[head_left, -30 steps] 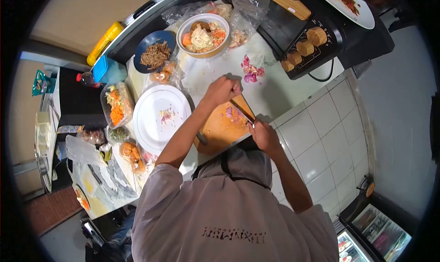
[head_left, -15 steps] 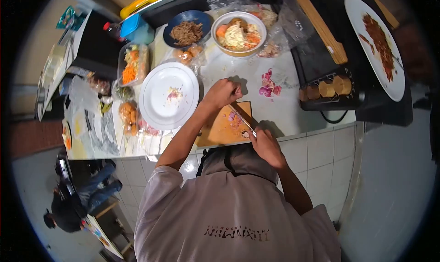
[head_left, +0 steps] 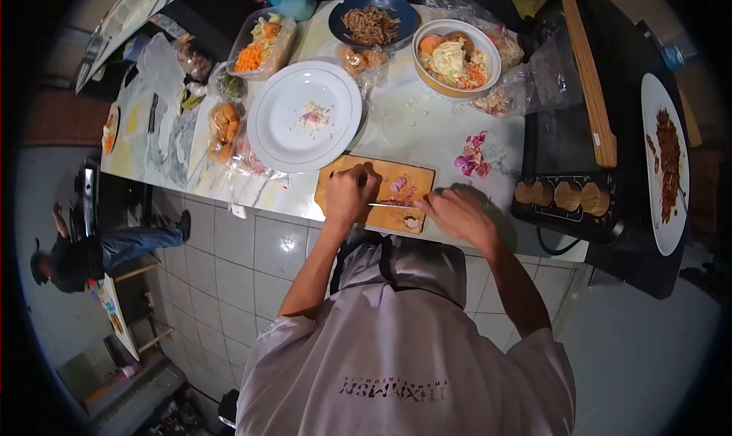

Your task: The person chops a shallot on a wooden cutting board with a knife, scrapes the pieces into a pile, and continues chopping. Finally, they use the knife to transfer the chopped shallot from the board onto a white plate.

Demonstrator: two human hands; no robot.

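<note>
A wooden cutting board (head_left: 418,178) lies at the counter's front edge, with chopped purple shallot (head_left: 401,184) scattered on it. My right hand (head_left: 459,218) is closed round the handle of a knife (head_left: 395,205), whose blade lies across the board, pointing left. Over the board's left half is my left hand (head_left: 351,196), its fingers curled close to the blade's tip; whatever they hold is hidden. A small pale piece (head_left: 412,222) sits at the lower right of the board. Behind the board, a white plate (head_left: 267,127) carries finely chopped bits.
Purple shallot skins (head_left: 473,160) lie right of the board, near a black stove (head_left: 553,226). Farther back stand a bowl of mixed food (head_left: 492,47), a dark plate of shredded food (head_left: 335,25) and a vegetable tub (head_left: 288,51). Another person (head_left: 76,257) is at far left.
My left hand has come down from above the board onto its left part. The knife has turned from slanting to nearly level across the board. The whole view has shifted.
</note>
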